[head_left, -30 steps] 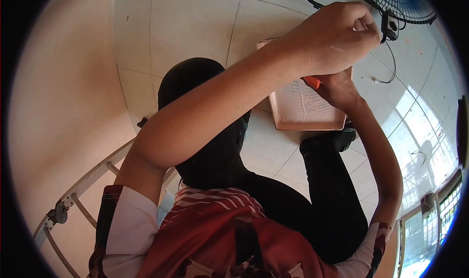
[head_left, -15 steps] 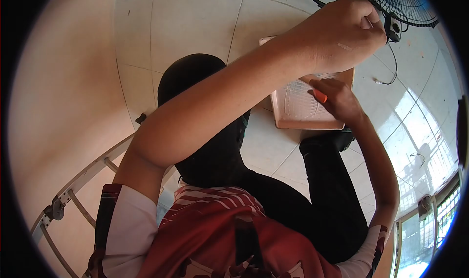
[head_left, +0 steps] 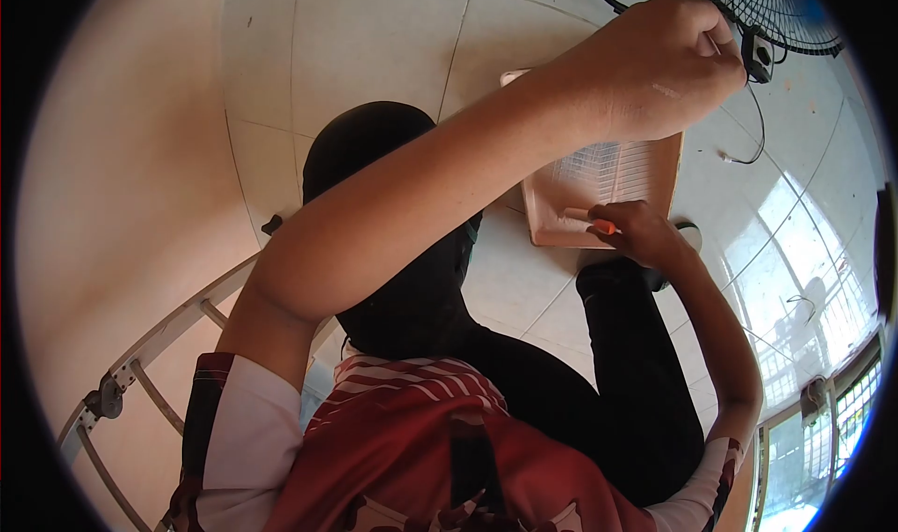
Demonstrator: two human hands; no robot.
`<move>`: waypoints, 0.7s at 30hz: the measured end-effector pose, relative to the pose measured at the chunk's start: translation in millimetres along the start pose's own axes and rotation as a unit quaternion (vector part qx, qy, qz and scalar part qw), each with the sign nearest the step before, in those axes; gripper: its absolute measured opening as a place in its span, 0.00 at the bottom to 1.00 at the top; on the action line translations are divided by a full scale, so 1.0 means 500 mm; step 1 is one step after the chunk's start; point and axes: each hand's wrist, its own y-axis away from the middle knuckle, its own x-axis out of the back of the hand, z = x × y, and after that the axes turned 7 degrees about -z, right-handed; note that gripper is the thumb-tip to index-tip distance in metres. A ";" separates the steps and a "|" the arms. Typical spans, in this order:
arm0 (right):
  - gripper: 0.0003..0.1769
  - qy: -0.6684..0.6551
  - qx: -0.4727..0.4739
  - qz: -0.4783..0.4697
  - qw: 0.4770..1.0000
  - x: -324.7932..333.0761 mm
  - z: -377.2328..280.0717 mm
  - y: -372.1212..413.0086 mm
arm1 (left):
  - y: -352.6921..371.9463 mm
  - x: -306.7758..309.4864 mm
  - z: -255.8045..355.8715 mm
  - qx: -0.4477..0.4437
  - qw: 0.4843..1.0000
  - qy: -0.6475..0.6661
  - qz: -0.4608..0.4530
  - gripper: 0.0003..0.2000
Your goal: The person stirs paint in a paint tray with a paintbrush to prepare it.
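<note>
My left hand is held up over the far part of the tray with its fingers curled closed; a thin pale sliver shows between them, and I cannot tell what it is. Below it, my right hand grips an orange-handled tool whose pale end points left, low over the near end of the tray. The paint tray is pinkish, with a ribbed slope streaked in wet-looking paint. My left forearm and hand hide its far part.
A fan stands at the far right beside a black plug block and a thin cable. A metal ladder lies along the left wall. My black-clad leg stretches toward the tray on the tiled floor.
My right hand has moved toward me with the orange-handled tool, from the ribbed slope to the tray's near end. My left hand has stayed almost still.
</note>
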 end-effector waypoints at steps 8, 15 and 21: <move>0.14 0.161 0.078 0.231 0.956 0.140 -0.023 0.007 | -0.028 -0.022 -0.056 -0.133 0.982 -0.132 0.008 0.14; 0.13 0.008 0.033 0.033 0.999 0.043 -0.036 0.023 | -0.009 0.002 -0.019 -0.038 0.999 -0.034 0.000 0.14; 0.15 0.066 0.021 0.091 0.993 0.052 0.001 0.006 | -0.022 -0.007 -0.033 -0.053 0.997 -0.050 0.012 0.14</move>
